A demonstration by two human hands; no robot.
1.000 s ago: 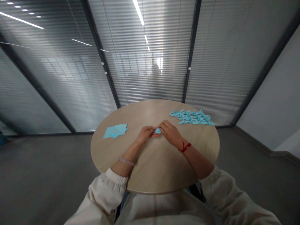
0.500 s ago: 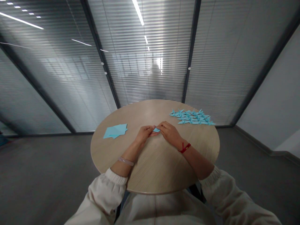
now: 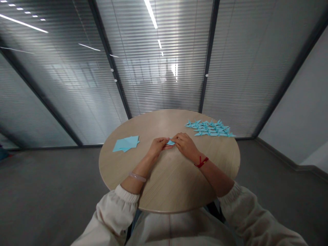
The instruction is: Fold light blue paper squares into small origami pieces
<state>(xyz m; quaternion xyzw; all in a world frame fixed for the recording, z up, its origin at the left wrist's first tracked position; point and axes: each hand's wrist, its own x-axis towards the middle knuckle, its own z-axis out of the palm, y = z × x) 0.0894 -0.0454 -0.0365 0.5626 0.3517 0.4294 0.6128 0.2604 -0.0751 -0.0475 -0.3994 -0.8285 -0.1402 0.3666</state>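
Between my two hands, just above the middle of the round table [image 3: 176, 184], is a small piece of folded light-blue paper [image 3: 171, 141]. My left hand [image 3: 159, 146] pinches its left side, thumb on top and fingers beneath. From the other side my right hand [image 3: 185, 144] grips the right edge with closed fingers, which hide part of the paper. Its exact folded shape is too small to make out. A pale bangle circles my left wrist, and a red cord bracelet is on my right one.
Flat light-blue paper sheets [image 3: 126, 143] lie loosely stacked on the table's left side. Several folded blue paper cranes [image 3: 210, 128] stand in rows at the back right. Behind the table rises a glass partition with blinds [image 3: 164, 92].
Both hands stay in nearly the same place on the folded paper. Slightly more of the paper's surface shows between the fingers; nothing else has visibly moved.
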